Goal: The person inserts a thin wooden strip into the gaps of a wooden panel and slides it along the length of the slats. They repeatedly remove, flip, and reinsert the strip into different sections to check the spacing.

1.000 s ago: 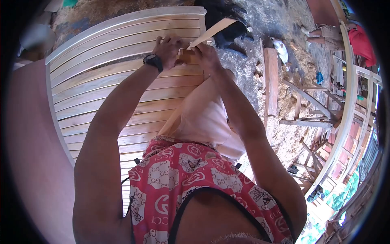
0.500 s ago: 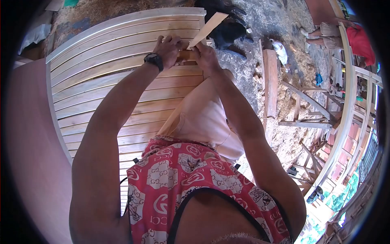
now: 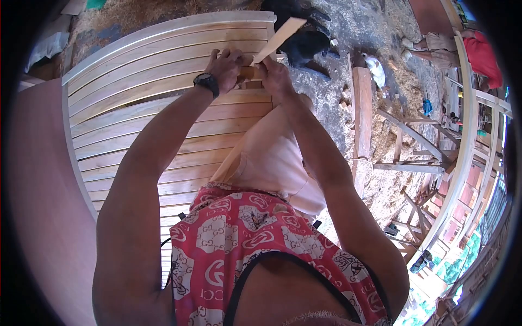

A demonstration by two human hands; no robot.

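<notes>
With both hands closed, the left hand [image 3: 225, 62] pinching a small wood block [image 3: 248, 73] on the slatted panel [image 3: 163, 108] underneath, the right hand [image 3: 274, 76] gripping the thin wooden strip [image 3: 280, 37] slanting beyond them, steady pressure seems wise.

1 wood strip [image 3: 280, 37], 1 slatted panel [image 3: 152, 60], perhaps 1 block [image 3: 249, 72].

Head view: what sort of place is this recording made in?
Probably an open-air carpentry yard: a large slatted wooden panel, sawdust and offcuts over the ground, and unfinished timber frames at the right. The right hand grips a wood strip.
</notes>
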